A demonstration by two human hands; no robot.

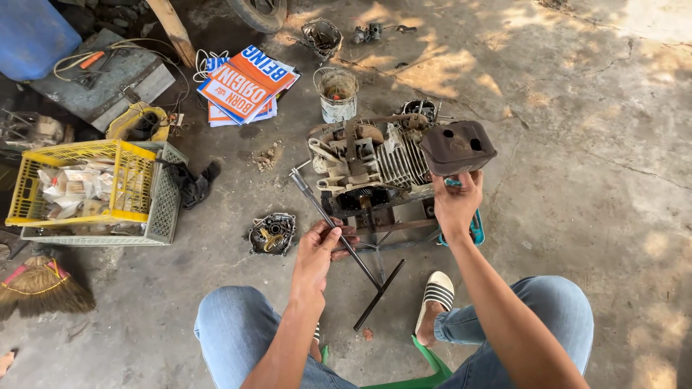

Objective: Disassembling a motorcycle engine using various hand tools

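Head view looks straight down on a small engine point(375, 169), stripped and grimy, sitting on a low metal stand point(393, 229) on the concrete floor point(577, 216). Its finned cylinder and cast housing look heavy and rigid, probably oily, so I would judge it best gripped by the solid casting rather than the thin fins.

At its right end the right hand point(455, 202) is closed round the lower edge of a dark, boxy muffler point(458, 146), holding it against the engine. That part looks like light sheet metal, stiff but easily dented, and the flat sides seem the safest hold.

Nearer the person, the left hand point(317, 253) is wrapped around the shaft of a long T-handle wrench point(339, 230), whose socket end points up at the engine's left side. Slim steel, hard and likely slippery; mid-shaft is where it is gripped.

Further out lie a loose engine cover point(272, 233), a white tin point(336, 94), stacked printed boards point(245, 85) and a yellow crate point(86, 180).
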